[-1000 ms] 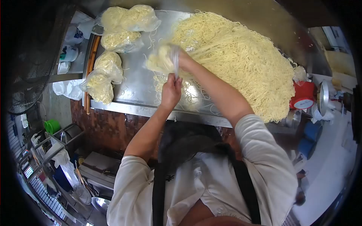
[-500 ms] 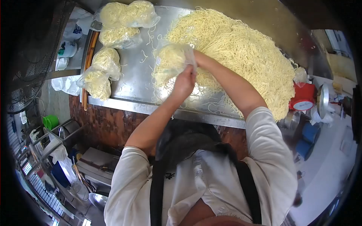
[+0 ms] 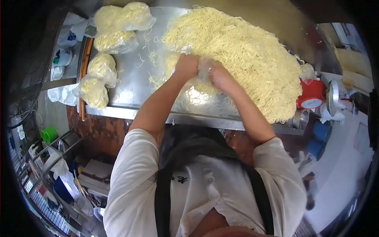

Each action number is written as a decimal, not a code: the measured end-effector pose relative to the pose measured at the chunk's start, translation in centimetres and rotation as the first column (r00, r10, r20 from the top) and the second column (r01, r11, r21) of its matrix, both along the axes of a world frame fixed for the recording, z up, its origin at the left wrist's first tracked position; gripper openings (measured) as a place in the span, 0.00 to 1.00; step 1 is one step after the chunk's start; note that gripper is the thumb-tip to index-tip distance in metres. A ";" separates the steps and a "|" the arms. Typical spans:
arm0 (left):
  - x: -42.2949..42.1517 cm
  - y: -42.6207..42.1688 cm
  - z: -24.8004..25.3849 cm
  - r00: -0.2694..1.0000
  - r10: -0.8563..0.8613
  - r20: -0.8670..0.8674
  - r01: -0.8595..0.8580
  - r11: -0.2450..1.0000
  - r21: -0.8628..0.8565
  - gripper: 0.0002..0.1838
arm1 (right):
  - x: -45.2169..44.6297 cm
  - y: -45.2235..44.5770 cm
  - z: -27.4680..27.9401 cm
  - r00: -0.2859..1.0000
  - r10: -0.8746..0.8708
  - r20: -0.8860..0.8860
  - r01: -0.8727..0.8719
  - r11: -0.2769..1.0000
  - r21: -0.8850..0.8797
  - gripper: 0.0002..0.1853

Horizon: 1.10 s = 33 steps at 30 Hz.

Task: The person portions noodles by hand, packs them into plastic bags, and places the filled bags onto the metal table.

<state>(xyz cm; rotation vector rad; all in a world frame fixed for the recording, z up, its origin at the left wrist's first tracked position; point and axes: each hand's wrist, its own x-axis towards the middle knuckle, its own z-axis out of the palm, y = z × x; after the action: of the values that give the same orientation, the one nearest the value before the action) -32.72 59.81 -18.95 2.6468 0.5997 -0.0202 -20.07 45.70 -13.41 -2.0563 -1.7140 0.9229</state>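
A clear plastic bag (image 3: 205,69) stretches between my two hands above the steel table. My left hand (image 3: 187,67) is closed on one side of it, knuckles up, and its fingertips are hidden. On the other side, my right hand (image 3: 222,78) grips the bag with curled fingers. Pale noodles show beside and under my left hand; how many of them are inside the bag I cannot tell. A large heap of loose noodles (image 3: 244,59) spreads to the right of and beyond my hands.
Several filled noodle bags, one pair nearer (image 3: 94,92), lie along the left of the steel table (image 3: 134,85). Wooden poles (image 3: 84,75) edge that side. A red container (image 3: 310,94) stands right of the heap. Stray noodles dot the metal.
The bag, bulging with noodles to the left of my hands before, now shows as a bunched strip between them. My left hand has moved up and left, my right hand right and down.
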 end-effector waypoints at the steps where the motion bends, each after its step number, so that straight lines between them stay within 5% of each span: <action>1: 0.2 0.7 0.6 1.000 0.021 0.007 -0.020 0.997 -0.073 0.23 | -0.4 0.1 1.3 0.939 0.098 0.331 -0.098 0.995 -0.016 0.37; 6: -7.1 2.5 9.5 0.983 0.152 0.105 -0.071 0.836 -0.543 0.19 | -2.9 1.5 2.9 0.904 -0.240 0.354 0.067 0.897 0.436 0.34; 10: -11.3 1.9 18.2 0.948 0.293 0.123 -0.180 0.815 -0.551 0.19 | 1.2 4.0 2.6 0.930 -0.187 0.317 0.108 0.962 0.249 0.33; 12: -13.0 1.7 22.5 0.898 0.423 0.119 -0.254 0.723 -0.643 0.18 | 4.8 4.8 2.6 0.923 -0.245 0.297 0.134 0.927 0.350 0.30; 13: -14.0 1.8 23.1 0.897 0.418 0.142 -0.240 0.732 -0.637 0.17 | 5.9 4.8 3.3 0.919 -0.274 0.282 0.149 0.906 0.397 0.29; 15: -15.5 2.4 23.9 0.887 0.415 0.202 -0.209 0.751 -0.626 0.17 | 8.3 5.4 5.7 0.856 -0.517 0.017 0.495 0.828 0.263 0.25; 17: -17.2 3.8 23.9 0.883 0.426 0.199 -0.209 0.735 -0.645 0.16 | 14.8 4.4 6.2 0.859 -0.499 0.113 0.353 0.738 0.575 0.25; 18: -17.9 4.4 23.8 0.880 0.432 0.195 -0.211 0.726 -0.655 0.15 | 18.1 3.8 6.7 0.813 -0.573 0.104 0.429 0.710 0.558 0.23; 20: -18.5 5.5 20.2 0.882 0.312 0.354 -0.147 0.895 -0.421 0.16 | 22.4 2.4 9.4 0.780 -0.624 0.043 0.514 0.680 0.523 0.22; 21: -18.7 5.7 18.7 0.877 0.243 0.414 -0.125 0.948 -0.292 0.17 | 25.5 2.2 8.9 0.722 -0.651 -0.235 0.676 0.592 0.440 0.21; 22: -17.0 5.2 20.8 0.959 0.069 0.274 -0.021 0.984 -0.176 0.21 | 27.8 2.6 8.2 0.586 -0.648 -0.487 0.809 0.504 0.303 0.20; 23: -16.4 5.2 18.9 0.965 0.026 0.259 -0.001 0.996 -0.093 0.23 | 28.2 3.1 7.8 0.739 -0.673 0.037 0.643 0.721 0.259 0.21; 24: -16.2 5.2 15.8 0.970 -0.016 0.242 0.018 1.000 -0.008 0.25 | 28.5 3.7 7.5 0.713 -0.452 0.536 0.488 0.869 0.083 0.21; 25: -16.4 4.8 11.8 0.970 0.045 0.240 -0.061 0.996 0.062 0.27 | 28.4 4.1 7.2 0.513 -0.054 0.857 0.389 0.904 -0.177 0.21; 27: -17.4 3.2 5.3 0.959 0.159 0.234 -0.206 0.959 0.196 0.30 | 19.0 4.9 7.9 0.557 -0.084 0.826 0.340 0.931 -0.135 0.20; 29: -17.6 0.3 5.5 0.870 0.376 0.319 -0.408 0.912 0.038 0.33 | 10.9 6.1 5.9 0.663 -0.036 0.748 0.167 0.981 -0.101 0.19; 30: -17.9 -2.1 6.0 0.809 0.478 0.342 -0.493 0.869 -0.048 0.35 | 3.2 5.4 10.4 0.686 0.069 0.724 0.054 0.988 -0.145 0.18; 31: -18.1 -4.8 7.1 0.723 0.579 0.377 -0.575 0.807 -0.137 0.39 | 0.8 4.2 4.5 0.679 0.088 0.729 -0.132 0.991 0.004 0.19; 33: -18.5 -9.1 6.3 0.699 0.589 0.406 -0.539 0.807 -0.242 0.39 | -5.2 3.0 -1.0 0.764 0.099 0.637 -0.178 0.982 0.061 0.23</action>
<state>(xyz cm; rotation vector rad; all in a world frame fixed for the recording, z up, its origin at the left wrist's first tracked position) -51.21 50.69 -12.69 2.1284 1.1686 0.7278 -25.23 48.73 -14.40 -2.3403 -2.2026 0.1200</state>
